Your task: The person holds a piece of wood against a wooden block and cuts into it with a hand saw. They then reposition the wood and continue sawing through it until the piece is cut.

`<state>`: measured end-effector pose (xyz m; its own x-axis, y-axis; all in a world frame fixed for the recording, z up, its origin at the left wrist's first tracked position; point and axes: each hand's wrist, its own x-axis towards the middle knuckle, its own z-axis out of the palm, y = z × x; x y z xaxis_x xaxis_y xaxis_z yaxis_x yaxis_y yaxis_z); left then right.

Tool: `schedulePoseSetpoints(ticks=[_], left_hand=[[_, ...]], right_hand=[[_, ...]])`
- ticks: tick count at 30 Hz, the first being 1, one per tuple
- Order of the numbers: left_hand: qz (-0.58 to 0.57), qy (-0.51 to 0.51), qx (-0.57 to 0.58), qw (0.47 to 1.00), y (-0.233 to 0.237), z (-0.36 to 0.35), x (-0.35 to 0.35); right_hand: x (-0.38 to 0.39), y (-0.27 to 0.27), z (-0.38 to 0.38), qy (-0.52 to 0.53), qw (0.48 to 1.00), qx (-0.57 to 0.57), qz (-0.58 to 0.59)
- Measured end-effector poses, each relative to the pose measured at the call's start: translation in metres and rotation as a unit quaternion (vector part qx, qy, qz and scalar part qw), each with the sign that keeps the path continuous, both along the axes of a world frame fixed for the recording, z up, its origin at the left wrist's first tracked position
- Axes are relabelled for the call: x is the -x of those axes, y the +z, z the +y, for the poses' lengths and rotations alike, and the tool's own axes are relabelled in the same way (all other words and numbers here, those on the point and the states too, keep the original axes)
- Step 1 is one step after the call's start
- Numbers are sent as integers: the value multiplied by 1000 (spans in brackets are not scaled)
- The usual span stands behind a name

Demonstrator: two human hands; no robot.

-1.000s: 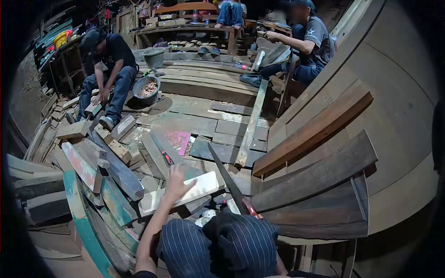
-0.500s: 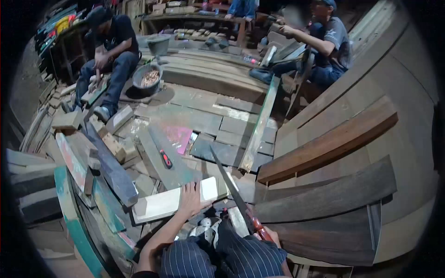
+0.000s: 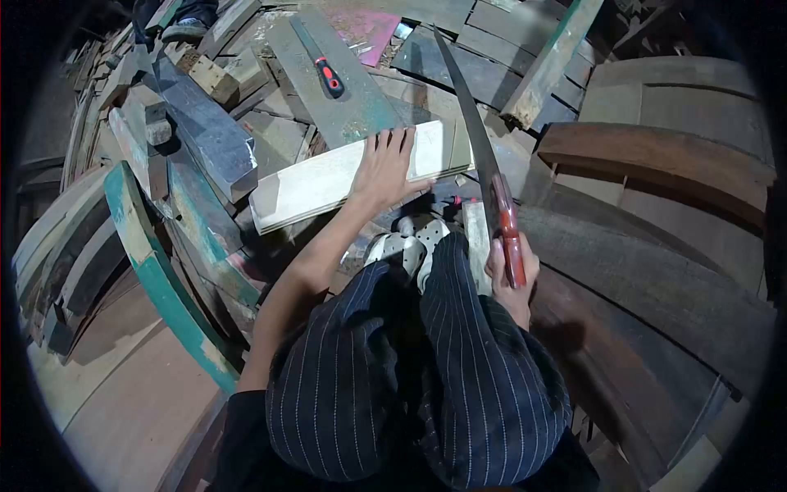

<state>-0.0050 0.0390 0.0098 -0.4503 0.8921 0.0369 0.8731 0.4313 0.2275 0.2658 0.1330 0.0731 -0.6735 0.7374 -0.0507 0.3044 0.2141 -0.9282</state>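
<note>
My left hand [image 3: 384, 168] lies flat, fingers spread, on a pale wooden plank [image 3: 328, 176] that rests across the wood pile in front of my knees. My right hand [image 3: 510, 275] grips the red handle of a hand saw [image 3: 471, 123]. Its long dark blade runs up and away, and crosses the right end of the plank. My striped trousers and a white shoe [image 3: 406, 246] fill the lower middle of the view.
A red-handled tool [image 3: 326, 75] lies on a greenish board beyond the plank. Stacked painted boards and a curved green-edged timber [image 3: 156, 271] crowd the left. Heavy dark curved planks [image 3: 656, 156] rise on the right. Another person's shoe [image 3: 184, 31] shows at top left.
The view has tipped sharply down, so the other people have left the frame. My left hand has stayed pressed on the plank, and the saw blade now lies against the plank's right end.
</note>
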Motion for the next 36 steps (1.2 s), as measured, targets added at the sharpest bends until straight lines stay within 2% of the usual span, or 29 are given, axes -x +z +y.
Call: schedulePoseSetpoints(ticks=[1, 5, 6, 9, 11, 12, 13, 14, 15, 17, 19, 20, 21, 24, 26, 29, 30, 33, 36], left_hand=[[5, 0, -10, 1000, -1, -1, -1], [30, 12, 6, 999, 1, 1, -4], [24, 13, 4, 1000, 4, 1, -4], [31, 17, 2, 999, 4, 1, -5], [28, 9, -39, 999, 0, -3, -5], [4, 17, -28, 999, -1, -4, -5], [44, 2, -58, 997, -8, -7, -4], [35, 1, -72, 997, -18, -7, -2], [-9, 19, -2, 1000, -8, 0, -3], [93, -16, -74, 993, -21, 2, 2], [-8, -7, -13, 1000, 0, 0, -1], [-12, -9, -20, 1000, 1, 0, -1], [-13, -9, -25, 1000, 2, 0, 0], [-9, -7, -24, 1000, 1, -7, -1], [40, -9, -27, 999, -5, -6, -2], [21, 7, -38, 999, -11, -5, -1], [14, 19, -35, 999, -13, -4, 0], [23, 23, -37, 999, -13, -4, -1], [20, 17, -18, 999, -5, -4, -2]], right_hand=[[8, -8, 2, 34, 998, -43, 37], [0, 0, 5, 12, 999, 28, 30], [-10, 3, -1, 1, 995, 82, 56], [-48, 15, -21, -38, 999, -4, 3], [-68, 40, -35, -60, 997, -44, -30], [-84, 39, -41, -73, 988, -98, -92], [-96, 42, -43, -76, 989, -93, -88], [-107, 44, -46, -67, 994, -55, -62], [-117, 48, -45, -55, 998, -11, -33], [-127, 51, -43, -18, 997, 63, 32], [-120, 36, -32, 14, 996, 50, 72], [-110, 31, -26, 11, 998, 59, 31], [-99, 25, -20, 8, 998, 68, -8], [-42, 25, -16, -24, 998, 9, 55], [-11, -3, -1, -20, 991, 69, 111], [24, -28, 18, 0, 989, -15, 148], [22, -27, 21, -9, 995, -4, 98], [20, -19, 14, -9, 996, -1, 93], [19, -27, 9, 3, 985, -102, 139]])
